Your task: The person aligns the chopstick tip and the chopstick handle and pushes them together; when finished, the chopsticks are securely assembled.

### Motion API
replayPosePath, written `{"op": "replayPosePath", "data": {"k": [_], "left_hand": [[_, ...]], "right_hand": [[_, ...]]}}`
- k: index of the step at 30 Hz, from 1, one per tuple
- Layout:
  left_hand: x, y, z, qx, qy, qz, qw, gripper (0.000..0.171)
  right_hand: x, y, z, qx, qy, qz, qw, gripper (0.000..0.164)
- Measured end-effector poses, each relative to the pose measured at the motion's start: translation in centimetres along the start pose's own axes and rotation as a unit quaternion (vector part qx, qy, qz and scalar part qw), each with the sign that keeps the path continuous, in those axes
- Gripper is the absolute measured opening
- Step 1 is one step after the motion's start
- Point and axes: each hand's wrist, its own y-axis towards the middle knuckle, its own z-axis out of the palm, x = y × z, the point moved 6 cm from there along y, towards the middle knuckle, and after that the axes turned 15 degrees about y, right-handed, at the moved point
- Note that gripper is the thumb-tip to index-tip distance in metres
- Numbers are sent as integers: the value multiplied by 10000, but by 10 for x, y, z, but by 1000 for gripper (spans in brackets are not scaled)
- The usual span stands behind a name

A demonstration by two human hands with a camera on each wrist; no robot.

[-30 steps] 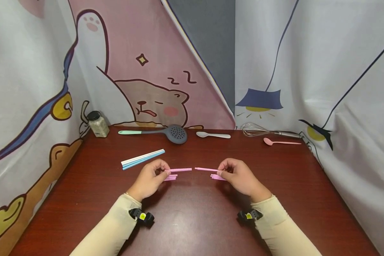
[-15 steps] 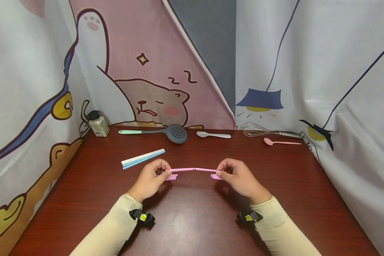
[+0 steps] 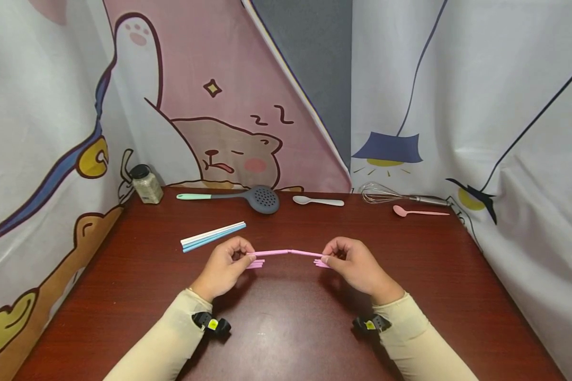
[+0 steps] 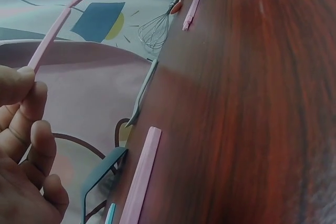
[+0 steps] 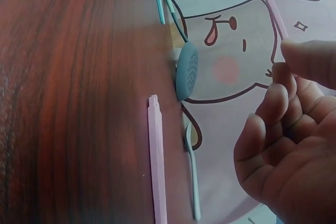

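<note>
My left hand (image 3: 222, 267) pinches a slim pink stick (image 3: 273, 253) between thumb and forefinger. A second pink stick (image 3: 306, 253) is pinched the same way by my right hand (image 3: 358, 264). Their inner ends meet end to end in the air over the table, at a slight bend. Other pink sticks (image 3: 256, 264) lie under my left hand, partly hidden by it. More pink sticks (image 3: 318, 262) lie below my right hand; in the right wrist view the end of one such pink stick (image 5: 156, 156) narrows to a small peg.
White sticks (image 3: 209, 234) and blue sticks (image 3: 216, 237) lie left on the brown table (image 3: 286, 328). Along the back are a jar (image 3: 148, 186), slotted turner (image 3: 263, 200), pale spoon (image 3: 319, 201), whisk (image 3: 386, 194) and pink spoon (image 3: 419, 212). Printed curtains (image 3: 310, 106) surround the table.
The two held pink sticks were apart a second ago, then came together at their inner ends. Since half a second ago, hands and sticks are almost still.
</note>
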Motion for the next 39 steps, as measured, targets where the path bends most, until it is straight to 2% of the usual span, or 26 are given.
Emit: {"op": "replayPosePath", "data": {"k": [9, 27, 35, 39], "left_hand": [[0, 0, 0, 173, -250, -35, 9995, 6], [3, 1, 2, 164, -465, -67, 9988, 5], [-3, -2, 2, 141, -126, 129, 9997, 9], [-5, -2, 2, 87, -122, 184, 9997, 9]], "right_hand": [[0, -1, 0, 155, 18, -91, 9998, 12], [1, -1, 1, 150, 4, -75, 9999, 12], [3, -2, 3, 200, -222, -137, 9995, 14], [3, -2, 4, 186, -211, -133, 9995, 14]]}}
